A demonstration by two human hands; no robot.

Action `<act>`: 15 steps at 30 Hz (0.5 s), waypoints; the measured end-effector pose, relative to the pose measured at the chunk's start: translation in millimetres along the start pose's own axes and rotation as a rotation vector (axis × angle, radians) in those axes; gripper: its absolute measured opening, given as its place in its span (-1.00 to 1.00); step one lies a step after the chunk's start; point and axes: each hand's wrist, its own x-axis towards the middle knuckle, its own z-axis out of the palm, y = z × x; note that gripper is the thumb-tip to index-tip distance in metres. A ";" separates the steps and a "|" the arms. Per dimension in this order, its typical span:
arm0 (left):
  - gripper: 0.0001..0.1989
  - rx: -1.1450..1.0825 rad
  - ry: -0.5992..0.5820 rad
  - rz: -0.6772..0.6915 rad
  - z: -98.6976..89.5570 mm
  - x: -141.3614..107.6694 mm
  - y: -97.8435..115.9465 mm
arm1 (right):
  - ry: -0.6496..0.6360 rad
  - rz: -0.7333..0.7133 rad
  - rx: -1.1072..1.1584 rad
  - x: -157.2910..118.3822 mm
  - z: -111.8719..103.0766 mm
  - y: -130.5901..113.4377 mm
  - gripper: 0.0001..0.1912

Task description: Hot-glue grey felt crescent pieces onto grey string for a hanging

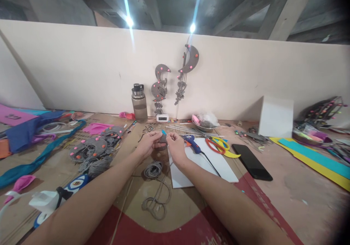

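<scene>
- A pale partition (109,55) stands behind the work surface; grey crescent ornaments (194,58), dotted with pink and orange balls, hang against it.
- Brown cardboard (128,201) spreads beneath the forearms, with a red area nearest the person.
- A white board (182,175) lies flat, partly under the right forearm.
- A black phone (252,163) lies to the right of the board; a bottle (139,104) stands upright near the partition.
- The left hand (150,144) grasps a small grey piece, thumb and fingers pinched on it.
- The right hand (176,146) has its fingertips bunched at the piece's right side — whether gripping or merely touching, I cannot tell.
- Coiled grey cord (153,169) sits below the hands, a loose loop trailing nearer the person.
- A blue glue gun (193,145) rests just right of the right hand.
- The grey piece (162,138) — blue at its top — is between both hands, above the cardboard.
</scene>
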 end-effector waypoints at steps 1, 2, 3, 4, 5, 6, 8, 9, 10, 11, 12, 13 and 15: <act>-0.71 0.028 0.014 0.026 0.4 -0.5 -1.2 | 0.008 0.004 0.008 -0.6 0.1 1.1 -0.81; -0.70 0.067 0.044 0.067 0.8 -1.1 -1.9 | 0.019 0.013 0.022 -0.9 0.1 1.9 -0.80; -0.68 0.121 0.089 0.126 0.9 -1.9 -1.8 | 0.030 0.025 0.041 -1.0 0.2 2.4 -0.80; -0.67 0.189 0.147 0.197 0.6 -2.5 -0.9 | 0.038 0.040 0.065 -1.1 0.4 2.9 -0.79; -0.67 0.267 0.211 0.277 -0.5 -2.9 0.8 | 0.041 0.054 0.091 -1.1 0.8 3.3 -0.78; -0.68 0.347 0.278 0.361 -2.3 -3.0 3.2 | 0.040 0.065 0.115 -1.2 1.3 3.7 -0.78; -0.71 0.486 0.388 0.515 -8.7 -1.4 8.6 | 0.031 0.082 0.151 -1.8 2.6 4.3 -0.76; -0.73 0.532 0.431 0.587 -13.3 0.4 10.8 | 0.025 0.087 0.161 -2.3 3.2 4.4 -0.75; -0.73 0.575 0.453 0.635 -18.5 2.8 12.4 | 0.020 0.090 0.168 -2.9 3.7 4.5 -0.74; -0.73 0.596 0.483 0.661 -24.3 5.5 13.0 | 0.014 0.091 0.172 -3.5 4.1 4.4 -0.74; -0.73 0.618 0.504 0.667 -30.2 8.5 12.8 | 0.010 0.093 0.176 -4.0 4.4 4.3 -0.74; -0.71 0.645 0.492 0.648 -36.1 11.5 11.7 | 0.006 0.095 0.181 -4.4 4.6 4.3 -0.75; -0.66 0.602 0.495 0.558 -46.2 16.8 8.0 | 0.005 0.098 0.191 -4.5 4.7 4.9 -0.76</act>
